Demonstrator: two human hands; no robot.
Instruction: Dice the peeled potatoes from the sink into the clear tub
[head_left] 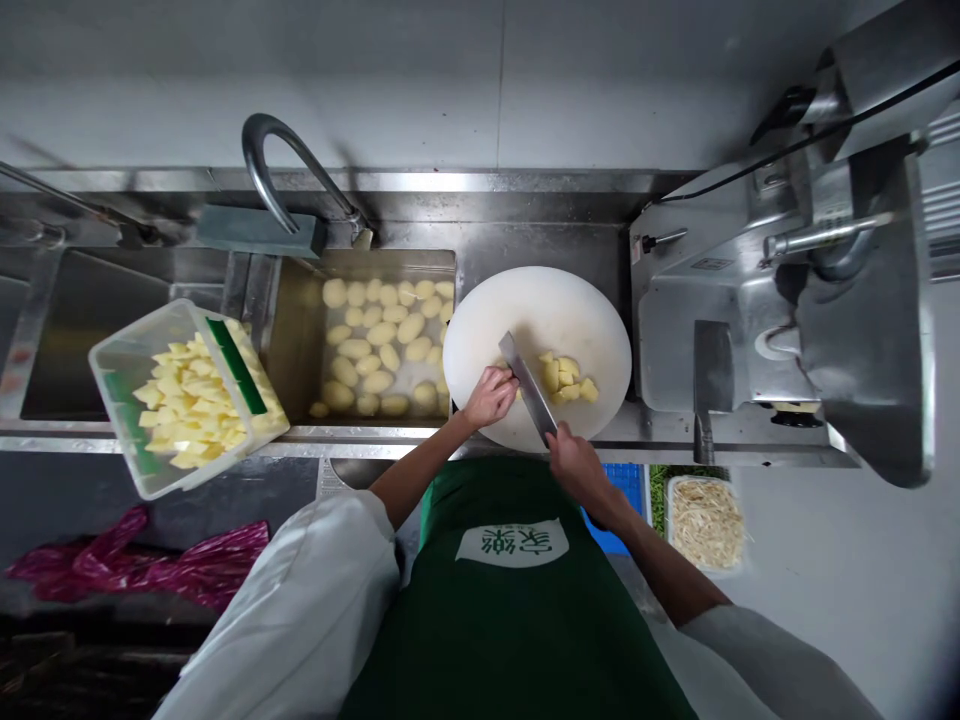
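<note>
On a round white cutting board (495, 310), my right hand (576, 463) grips the handle of a cleaver (531, 392). The blade stands on edge and slants away to the left. Close to its left side, my left hand (491, 396) has its fingers curled over a piece of potato, which they mostly hide. Several cut potato chunks (564, 376) lie to the right of the blade. Left of the board, whole peeled potatoes (382, 333) sit in water in a steel sink (296, 340).
A clear plastic tub (124, 350) of potato chunks rests tilted over the left sink edge. A curved faucet (259, 150) rises behind the sinks. At right stands a steel slicing machine (750, 290) with another cleaver (712, 375) lying on it. A container of pale shreds (705, 522) is below.
</note>
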